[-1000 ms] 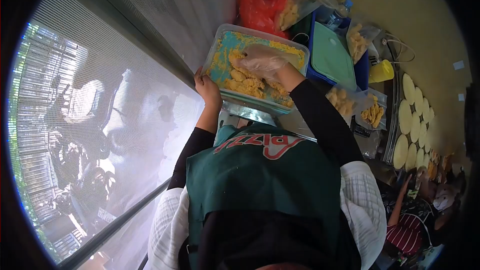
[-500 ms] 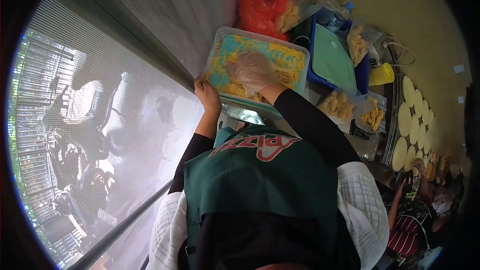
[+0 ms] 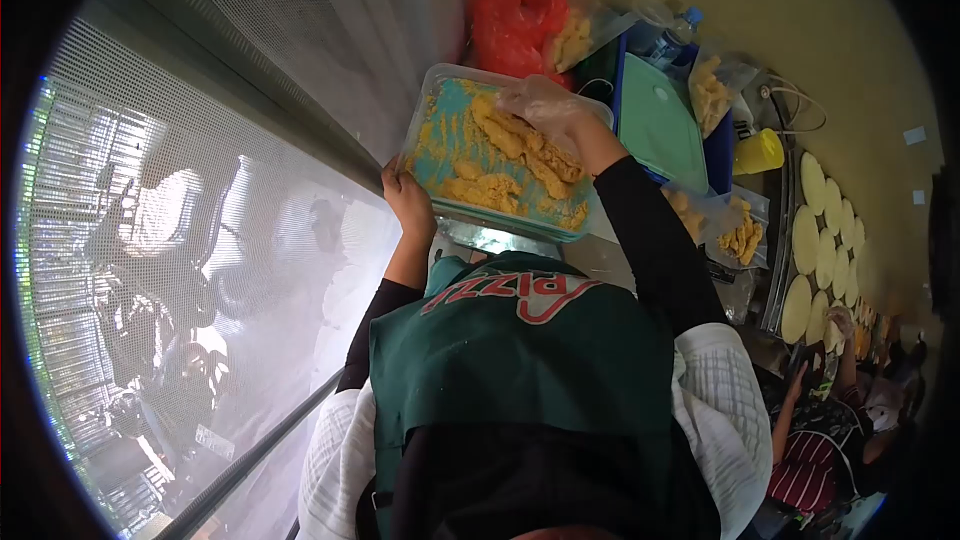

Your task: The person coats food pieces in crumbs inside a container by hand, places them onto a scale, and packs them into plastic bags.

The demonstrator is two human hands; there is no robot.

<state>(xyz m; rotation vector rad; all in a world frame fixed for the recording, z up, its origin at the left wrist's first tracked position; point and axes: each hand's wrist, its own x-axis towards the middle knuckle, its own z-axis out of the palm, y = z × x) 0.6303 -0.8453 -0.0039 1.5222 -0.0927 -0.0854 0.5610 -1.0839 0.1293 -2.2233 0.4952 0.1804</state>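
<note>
My left hand [image 3: 408, 196], bare, grips the near left rim of a clear plastic container [image 3: 428, 95] with its fingers closed. Yellow-orange crumbs [image 3: 455, 135] are spread inside over a blue-green bottom, with streaks raked through them. Two long crumb-coated pieces [image 3: 540, 155] lie on the right side, and another coated lump [image 3: 485, 185] rests nearer to me. My right hand [image 3: 545, 105], in a clear plastic glove, is at the far right of the container, over the crumbs beside the long pieces. Its fingers reach left, loosely open, and the tips are partly hidden.
A red plastic bag [image 3: 518, 15] stands behind the container. To the right are a blue crate with a green lid [image 3: 660, 120], bags of yellow pieces [image 3: 740, 230], a yellow cup [image 3: 758, 152] and flat dough rounds [image 3: 805, 240]. Another person [image 3: 815, 440] works at lower right. Mesh screen [image 3: 200, 240] hangs left.
My right hand has moved right and away from me, from the container's middle to its far right, uncovering the coated pieces and streaked crumbs. My left hand keeps its hold.
</note>
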